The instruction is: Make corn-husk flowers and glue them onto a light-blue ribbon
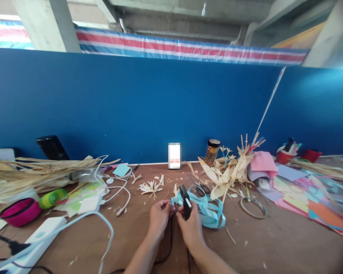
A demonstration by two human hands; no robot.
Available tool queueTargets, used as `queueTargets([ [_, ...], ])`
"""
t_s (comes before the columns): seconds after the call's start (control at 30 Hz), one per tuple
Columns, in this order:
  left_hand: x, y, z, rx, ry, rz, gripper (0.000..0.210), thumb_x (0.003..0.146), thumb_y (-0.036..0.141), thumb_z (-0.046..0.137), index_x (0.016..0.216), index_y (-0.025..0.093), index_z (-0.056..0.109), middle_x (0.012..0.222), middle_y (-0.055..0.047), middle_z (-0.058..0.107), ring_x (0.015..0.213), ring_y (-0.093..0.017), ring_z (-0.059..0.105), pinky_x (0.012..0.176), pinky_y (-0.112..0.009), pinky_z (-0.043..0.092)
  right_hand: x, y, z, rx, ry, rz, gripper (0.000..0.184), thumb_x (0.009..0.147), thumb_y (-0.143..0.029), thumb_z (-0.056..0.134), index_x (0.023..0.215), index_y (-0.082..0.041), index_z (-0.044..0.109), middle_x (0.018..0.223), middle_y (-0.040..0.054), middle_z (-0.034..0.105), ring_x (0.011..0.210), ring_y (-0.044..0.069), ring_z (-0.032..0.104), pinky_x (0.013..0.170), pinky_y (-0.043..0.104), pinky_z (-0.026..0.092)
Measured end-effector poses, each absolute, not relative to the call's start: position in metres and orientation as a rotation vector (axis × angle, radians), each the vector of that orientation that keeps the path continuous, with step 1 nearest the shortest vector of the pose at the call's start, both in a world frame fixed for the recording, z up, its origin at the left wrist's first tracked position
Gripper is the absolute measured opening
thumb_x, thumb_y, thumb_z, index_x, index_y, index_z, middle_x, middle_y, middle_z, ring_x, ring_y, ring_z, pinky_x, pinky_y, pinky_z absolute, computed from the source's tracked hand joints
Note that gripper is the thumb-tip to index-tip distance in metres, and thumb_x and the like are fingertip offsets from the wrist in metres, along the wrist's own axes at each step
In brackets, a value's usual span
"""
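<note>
My left hand (160, 217) is closed, with thumb and fingertips pinching the end of a light-blue ribbon (213, 213). The ribbon's loose loops lie on the table to the right. In my right hand (191, 228) is a black corded tool that looks like a hot glue gun (185, 199), with a white label on its side. Its tip is too small to make out. My two hands nearly meet, and a black cord (171, 238) runs down between them. A pale flower of dried husk (151, 188) lies just beyond my left hand. Scissors (202, 189) rest behind the ribbon.
Dried husks (45, 169), a white power strip (41, 243) and white cables (125, 186) spread at left. Right of the hands are a husk bouquet (234, 171), a lidded jar (213, 151), a ring (253, 208) and coloured paper (326, 213). A blue partition (148, 106) closes the back.
</note>
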State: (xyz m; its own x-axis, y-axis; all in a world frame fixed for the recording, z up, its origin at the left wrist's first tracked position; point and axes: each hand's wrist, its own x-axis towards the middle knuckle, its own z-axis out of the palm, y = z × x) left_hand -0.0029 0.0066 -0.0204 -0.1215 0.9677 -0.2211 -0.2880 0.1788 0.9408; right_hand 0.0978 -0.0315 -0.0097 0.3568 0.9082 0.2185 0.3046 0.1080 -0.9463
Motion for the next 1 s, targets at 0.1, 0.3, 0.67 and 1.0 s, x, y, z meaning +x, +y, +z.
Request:
queueTargets([
  [0.1,-0.002,0.008,-0.023,0.790,1.169,1.284,0.015,0.059,0.021,0.068,0.069,0.010,0.064,0.055,-0.002,0.064,0.052,-0.013,0.060,0.054,-0.023,0.048,0.098,-0.029,-0.008,-1.429,-1.155,0.644,0.028,0.061,-0.012,0.056,0.088,-0.017,0.053,0.072,0.0013,0.062,0.069,0.020,0.060,0.070,0.030,0.047],
  [0.3,-0.002,0.010,-0.024,0.768,1.142,1.270,0.013,0.061,0.019,0.069,0.068,0.011,0.063,0.054,-0.002,0.064,0.050,-0.014,0.060,0.053,-0.024,0.048,0.091,-0.023,-0.012,-1.409,-1.144,0.642,0.031,0.060,-0.010,0.054,0.090,-0.016,0.053,0.075,0.0035,0.063,0.072,0.021,0.060,0.070,0.032,0.047],
  [0.67,-0.007,0.000,-0.005,0.583,1.042,1.232,0.011,0.064,0.016,0.069,0.070,0.012,0.061,0.054,0.000,0.059,0.051,-0.009,0.058,0.055,-0.020,0.050,0.106,-0.038,-0.004,-1.320,-1.238,0.702,0.012,0.066,-0.017,0.058,0.077,-0.018,0.055,0.069,-0.0001,0.060,0.066,0.017,0.057,0.067,0.028,0.046],
  [1.0,-0.011,-0.007,0.017,0.518,0.862,1.176,0.015,0.064,0.022,0.070,0.070,0.013,0.060,0.065,-0.005,0.067,0.053,-0.010,0.060,0.051,-0.019,0.048,0.120,-0.036,0.014,-1.235,-1.384,0.863,0.007,0.067,-0.019,0.060,0.072,-0.016,0.055,0.067,0.0003,0.059,0.064,0.015,0.056,0.063,0.026,0.046],
])
